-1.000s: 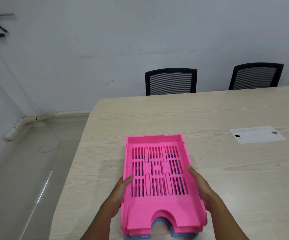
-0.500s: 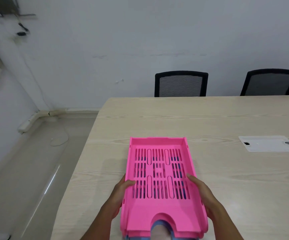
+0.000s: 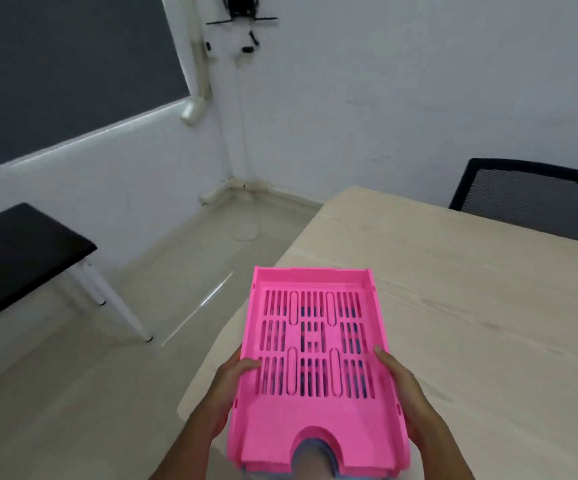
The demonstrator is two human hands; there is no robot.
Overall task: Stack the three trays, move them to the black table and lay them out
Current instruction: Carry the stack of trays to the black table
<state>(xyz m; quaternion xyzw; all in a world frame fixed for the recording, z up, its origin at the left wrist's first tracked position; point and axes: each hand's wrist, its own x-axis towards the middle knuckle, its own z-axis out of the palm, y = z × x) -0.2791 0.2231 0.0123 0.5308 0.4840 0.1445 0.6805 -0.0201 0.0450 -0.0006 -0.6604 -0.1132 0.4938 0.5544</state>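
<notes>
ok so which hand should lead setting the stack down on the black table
Left, probably. The black table lies to the person's left, and the left hand grips that side of the tray stack. The right hand holds the far side.

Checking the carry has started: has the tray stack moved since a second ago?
Yes. The tray stack, held by the left hand and right hand, has shifted left, now overhanging the wooden table's left edge.
</notes>
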